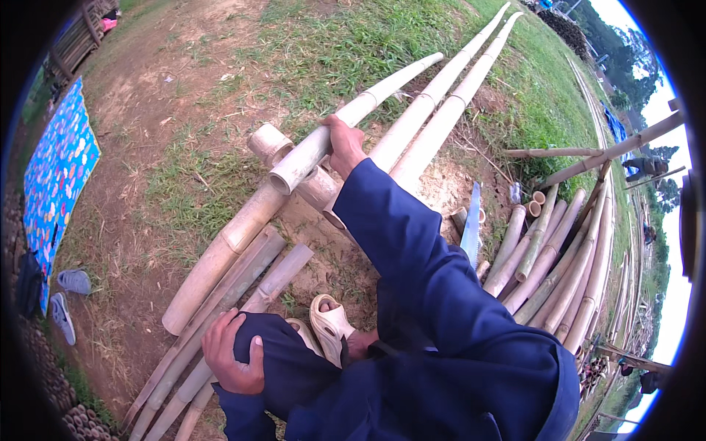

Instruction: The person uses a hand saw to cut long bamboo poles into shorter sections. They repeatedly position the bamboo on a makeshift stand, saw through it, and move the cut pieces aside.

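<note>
My right hand [344, 145] is wrapped round a pale bamboo pole [368, 99] near its hollow cut end. That pole lies over a shorter, thicker bamboo piece [271, 143] set crosswise beneath it. Two longer bamboo poles [448, 99] run alongside to the right, their near parts hidden by my sleeve. Down at the lower left, my left hand [234, 353] rests on my bent knee, fingers laid over the dark trouser cloth, holding nothing. Next to that knee lie a thick bamboo length [228, 250] and several split or narrower bamboo pieces [276, 279].
A saw [471, 224] with its blade showing stands right of my arm, beside stacked bamboo poles [551, 257]. A blue patterned cloth [60, 173] hangs at the left, near grey shoes [65, 316]. A bamboo rail [618, 151] slants across the right. Distant people are at the far right.
</note>
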Available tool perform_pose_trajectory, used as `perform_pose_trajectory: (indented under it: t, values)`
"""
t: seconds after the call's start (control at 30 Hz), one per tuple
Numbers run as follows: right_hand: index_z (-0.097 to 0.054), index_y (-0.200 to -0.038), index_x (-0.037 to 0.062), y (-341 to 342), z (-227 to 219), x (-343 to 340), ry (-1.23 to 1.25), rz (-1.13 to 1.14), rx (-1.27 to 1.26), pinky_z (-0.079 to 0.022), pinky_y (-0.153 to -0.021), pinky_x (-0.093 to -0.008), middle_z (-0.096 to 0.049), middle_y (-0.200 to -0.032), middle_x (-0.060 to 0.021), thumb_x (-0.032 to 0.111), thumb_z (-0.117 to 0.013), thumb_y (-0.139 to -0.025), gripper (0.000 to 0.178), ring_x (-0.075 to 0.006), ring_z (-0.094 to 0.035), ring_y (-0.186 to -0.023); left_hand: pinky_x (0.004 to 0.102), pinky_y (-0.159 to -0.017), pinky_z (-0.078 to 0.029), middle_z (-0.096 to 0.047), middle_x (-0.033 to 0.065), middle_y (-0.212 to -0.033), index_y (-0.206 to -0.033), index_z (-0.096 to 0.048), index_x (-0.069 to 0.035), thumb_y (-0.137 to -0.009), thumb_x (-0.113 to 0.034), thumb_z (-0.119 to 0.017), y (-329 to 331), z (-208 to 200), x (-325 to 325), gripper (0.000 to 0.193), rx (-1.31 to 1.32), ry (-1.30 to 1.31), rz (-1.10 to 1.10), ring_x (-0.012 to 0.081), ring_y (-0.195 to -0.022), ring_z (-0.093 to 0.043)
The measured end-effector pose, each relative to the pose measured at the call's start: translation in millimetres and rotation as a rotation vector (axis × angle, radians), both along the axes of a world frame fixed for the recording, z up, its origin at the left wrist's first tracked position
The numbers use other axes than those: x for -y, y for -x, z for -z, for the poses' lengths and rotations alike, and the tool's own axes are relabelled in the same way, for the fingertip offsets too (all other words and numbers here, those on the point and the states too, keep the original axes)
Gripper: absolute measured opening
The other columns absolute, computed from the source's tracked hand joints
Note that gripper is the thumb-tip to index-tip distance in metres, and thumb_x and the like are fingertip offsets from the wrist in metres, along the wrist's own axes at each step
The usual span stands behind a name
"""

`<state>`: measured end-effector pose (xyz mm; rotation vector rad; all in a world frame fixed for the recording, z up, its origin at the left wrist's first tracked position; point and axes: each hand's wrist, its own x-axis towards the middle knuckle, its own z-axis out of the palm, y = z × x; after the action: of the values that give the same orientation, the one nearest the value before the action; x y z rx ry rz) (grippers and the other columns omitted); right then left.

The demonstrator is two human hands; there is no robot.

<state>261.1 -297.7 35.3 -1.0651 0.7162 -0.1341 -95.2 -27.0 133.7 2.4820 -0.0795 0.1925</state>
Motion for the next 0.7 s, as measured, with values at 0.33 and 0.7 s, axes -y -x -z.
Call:
perform_pose_trajectory:
  t: [0.33, 0.7]
  values:
    - [-0.051, -0.121, -0.0142, 175.8, -124.1, 196.0, 0.092, -0.239, 0.094, -0.058, -0.064, -0.0422, -0.065, -0.091, -0.0183, 0.015, -0.074, -0.081, 0.055, -0.0265, -0.069, -0.072, 0.0478, -0.105, -0.042, -0.066, 0.0183, -0.126, -0.12, -0.068, 0.0, -0.086, -0.013, -0.068, 8.5, 11.3, 11.5, 0.036, 0.139, -0.061, 0.053, 0.0388, -0.118, -0.06]
    - [-0.047, -0.132, -0.0091, 475.4, -80.8, 332.6, 0.921, -0.248, -0.222, -0.052, -0.097, -0.04, -0.063, -0.118, -0.0236, 0.022, -0.081, -0.071, 0.077, -0.0315, -0.065, -0.108, 0.0444, -0.088, -0.054, -0.075, 0.0192, -0.1, -0.115, -0.072, -0.003, -0.085, -0.019, -0.073, -30.6, 10.3, -25.3, 0.034, -0.259, -0.213, 0.156, 0.0376, -0.097, -0.072]
